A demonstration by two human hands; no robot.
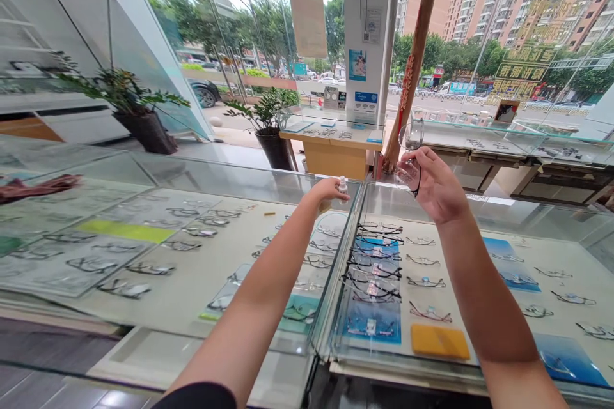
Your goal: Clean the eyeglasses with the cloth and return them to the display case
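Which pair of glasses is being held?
The clear-lensed pair in the right hand, raised above the counter; the pairs below lie unheld in the glass display cases.

Bottle [343, 186] left, eyeglasses [409, 172] right, above display cases [249, 238]; frames [377, 281] inside, potted plants [277, 148] behind.

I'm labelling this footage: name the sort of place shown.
Probably an optician's shop: rows of glasses lie inside glass display cases, and the right hand holds up a clear-lensed pair.
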